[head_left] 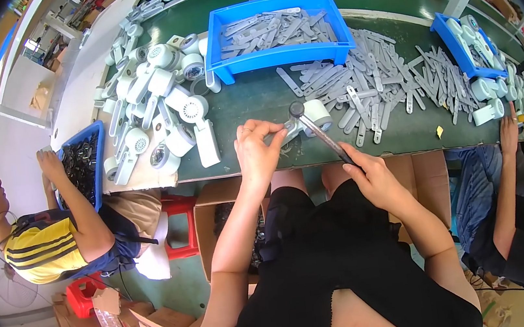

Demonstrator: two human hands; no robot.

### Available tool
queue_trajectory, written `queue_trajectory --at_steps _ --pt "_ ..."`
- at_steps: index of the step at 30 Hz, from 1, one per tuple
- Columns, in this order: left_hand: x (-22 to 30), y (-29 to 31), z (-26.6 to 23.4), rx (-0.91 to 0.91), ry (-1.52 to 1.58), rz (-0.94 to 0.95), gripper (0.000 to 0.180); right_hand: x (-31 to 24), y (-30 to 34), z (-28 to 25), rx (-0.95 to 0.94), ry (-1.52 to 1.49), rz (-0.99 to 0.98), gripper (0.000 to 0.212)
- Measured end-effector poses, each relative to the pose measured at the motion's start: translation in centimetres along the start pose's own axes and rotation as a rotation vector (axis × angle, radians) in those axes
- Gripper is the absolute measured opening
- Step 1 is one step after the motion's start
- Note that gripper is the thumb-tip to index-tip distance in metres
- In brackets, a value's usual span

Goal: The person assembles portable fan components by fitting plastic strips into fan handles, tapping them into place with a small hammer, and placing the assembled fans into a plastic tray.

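My left hand is curled closed over the flat grey arm of a small white round-headed part, pinning it down near the front edge of the green surface. My right hand is wrapped shut around the dark handle of a small hammer, and the handle runs up and to the left so the round dark head sits right on the part, just beside its white drum. Whether the head is actually touching the part I cannot tell from here.

Just behind the part lies a loose spread of grey flat strips, fanned out across the surface to the right. Further back stands a blue tray holding more of the same strips. Off to my left there is a heap of white assembled pieces with round heads and flat arms, piled near the surface's edge.

On the far left a person in a yellow striped shirt reaches a hand into a blue bin of dark small parts. On the right another person's forearm rises to the surface, near a second blue tray with white parts. An open cardboard box sits below by my knees.
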State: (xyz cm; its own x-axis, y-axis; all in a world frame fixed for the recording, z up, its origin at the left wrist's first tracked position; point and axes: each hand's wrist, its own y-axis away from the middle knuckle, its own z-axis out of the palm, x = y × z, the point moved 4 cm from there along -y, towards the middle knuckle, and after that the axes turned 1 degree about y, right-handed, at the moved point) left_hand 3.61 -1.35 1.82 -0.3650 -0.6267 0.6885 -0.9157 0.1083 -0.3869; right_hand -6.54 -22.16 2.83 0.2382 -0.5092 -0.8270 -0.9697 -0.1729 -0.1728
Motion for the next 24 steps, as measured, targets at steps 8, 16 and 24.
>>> queue_trajectory --at_steps 8,16,24 --pt "-0.6 0.1 0.7 -0.018 0.059 -0.074 0.01 -0.2 -0.1 0.0 0.012 0.008 -0.033 0.04" --pt "-0.8 0.2 0.6 0.02 0.083 -0.028 0.012 -0.4 -0.1 -0.6 -0.026 0.026 -0.002 0.04" --pt "-0.8 0.3 0.6 0.019 0.11 -0.048 0.011 -1.2 -0.8 -1.1 -0.018 0.058 -0.046 0.04"
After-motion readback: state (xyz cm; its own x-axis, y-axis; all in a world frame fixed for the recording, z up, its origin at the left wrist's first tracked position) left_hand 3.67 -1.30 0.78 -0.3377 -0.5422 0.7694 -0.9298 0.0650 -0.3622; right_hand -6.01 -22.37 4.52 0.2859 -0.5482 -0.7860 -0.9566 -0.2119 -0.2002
